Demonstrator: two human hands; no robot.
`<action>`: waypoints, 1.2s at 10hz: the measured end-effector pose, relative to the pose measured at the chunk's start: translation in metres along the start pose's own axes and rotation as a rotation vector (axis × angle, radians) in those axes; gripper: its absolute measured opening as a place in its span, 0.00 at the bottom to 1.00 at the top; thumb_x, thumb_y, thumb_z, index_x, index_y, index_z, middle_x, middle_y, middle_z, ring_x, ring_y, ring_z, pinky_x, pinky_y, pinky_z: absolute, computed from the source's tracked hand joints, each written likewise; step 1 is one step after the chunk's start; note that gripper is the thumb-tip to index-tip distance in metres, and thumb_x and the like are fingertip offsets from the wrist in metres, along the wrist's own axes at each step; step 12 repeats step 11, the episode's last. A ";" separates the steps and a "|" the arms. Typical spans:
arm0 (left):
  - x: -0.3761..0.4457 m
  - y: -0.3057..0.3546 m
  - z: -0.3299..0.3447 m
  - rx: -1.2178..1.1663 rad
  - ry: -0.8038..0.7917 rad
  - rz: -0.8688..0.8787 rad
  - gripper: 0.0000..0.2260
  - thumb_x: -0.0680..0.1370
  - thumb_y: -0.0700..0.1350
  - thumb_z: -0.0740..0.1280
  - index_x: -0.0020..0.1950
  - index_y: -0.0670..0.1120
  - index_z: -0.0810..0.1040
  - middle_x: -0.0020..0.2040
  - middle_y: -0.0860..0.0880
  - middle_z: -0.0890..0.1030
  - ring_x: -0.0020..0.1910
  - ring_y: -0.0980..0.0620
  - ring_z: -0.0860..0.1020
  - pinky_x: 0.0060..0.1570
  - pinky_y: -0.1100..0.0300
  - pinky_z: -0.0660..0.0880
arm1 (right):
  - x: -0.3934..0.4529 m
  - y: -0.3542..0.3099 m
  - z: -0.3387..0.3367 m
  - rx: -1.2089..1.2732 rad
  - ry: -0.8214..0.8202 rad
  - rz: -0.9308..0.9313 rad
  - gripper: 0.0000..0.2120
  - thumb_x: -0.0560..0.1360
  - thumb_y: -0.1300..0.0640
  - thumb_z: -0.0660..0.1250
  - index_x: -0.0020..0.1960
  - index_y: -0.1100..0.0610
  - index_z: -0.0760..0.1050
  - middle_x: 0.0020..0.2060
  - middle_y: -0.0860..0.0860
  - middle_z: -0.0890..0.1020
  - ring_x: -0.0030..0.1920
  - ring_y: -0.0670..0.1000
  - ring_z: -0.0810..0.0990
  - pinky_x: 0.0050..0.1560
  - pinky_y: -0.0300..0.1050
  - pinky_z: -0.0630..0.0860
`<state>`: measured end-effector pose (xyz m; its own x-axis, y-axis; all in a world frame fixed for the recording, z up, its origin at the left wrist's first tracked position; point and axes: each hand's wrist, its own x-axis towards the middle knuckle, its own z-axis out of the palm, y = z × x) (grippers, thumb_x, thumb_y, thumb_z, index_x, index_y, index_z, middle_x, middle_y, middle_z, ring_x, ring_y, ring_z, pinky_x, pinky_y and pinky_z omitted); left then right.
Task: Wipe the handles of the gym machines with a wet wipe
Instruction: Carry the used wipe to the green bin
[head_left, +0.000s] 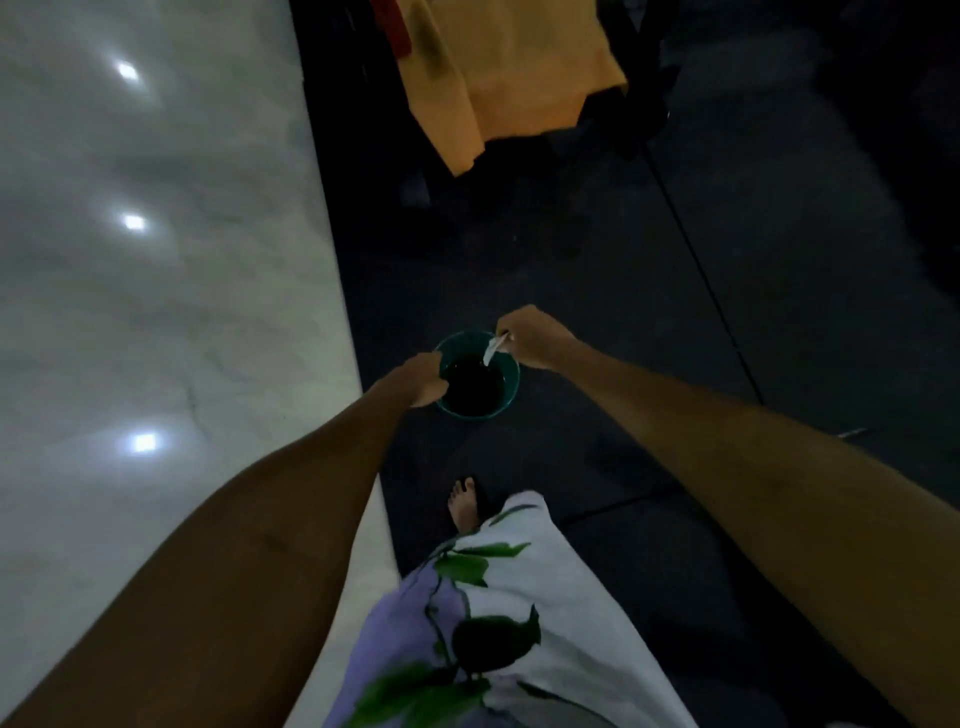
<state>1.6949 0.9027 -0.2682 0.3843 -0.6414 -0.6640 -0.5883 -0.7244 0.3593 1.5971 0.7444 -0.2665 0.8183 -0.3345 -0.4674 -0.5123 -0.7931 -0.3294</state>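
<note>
From your head camera, your left hand (427, 379) curls its fingers around the near-left rim of a small green bowl (511, 382) and holds it up. Your right hand (532, 338) pinches a thin white wipe (492, 351) that hangs down into the bowl. It is dark inside the bowl. Below you are a black floor mat (597, 291) and a shiny white floor (171, 291). A yellow cloth (509, 73) hangs farther ahead.

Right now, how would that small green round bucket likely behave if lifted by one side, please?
The small green round bucket holds dark liquid, so it may feel heavy and slosh. The left hand grips only one rim, so it could tilt.
</note>
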 end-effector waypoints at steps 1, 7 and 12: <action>0.018 -0.010 0.011 -0.038 -0.052 -0.016 0.18 0.77 0.37 0.62 0.67 0.38 0.69 0.64 0.37 0.74 0.61 0.41 0.74 0.55 0.54 0.71 | 0.018 0.004 0.008 0.045 -0.008 0.024 0.06 0.77 0.63 0.62 0.48 0.63 0.78 0.41 0.57 0.79 0.39 0.55 0.77 0.36 0.46 0.71; 0.103 -0.033 0.032 -0.063 -0.193 -0.064 0.18 0.78 0.37 0.60 0.69 0.38 0.68 0.65 0.37 0.72 0.62 0.39 0.73 0.59 0.50 0.71 | 0.085 0.020 0.046 0.058 -0.202 0.045 0.10 0.77 0.64 0.58 0.53 0.66 0.75 0.47 0.59 0.78 0.46 0.58 0.77 0.42 0.48 0.73; 0.122 -0.028 0.037 -0.055 -0.192 -0.058 0.21 0.78 0.40 0.60 0.71 0.39 0.64 0.68 0.38 0.69 0.65 0.39 0.70 0.64 0.46 0.69 | 0.073 0.033 0.050 0.015 -0.406 0.072 0.30 0.76 0.54 0.66 0.74 0.57 0.58 0.72 0.57 0.64 0.69 0.59 0.65 0.67 0.56 0.67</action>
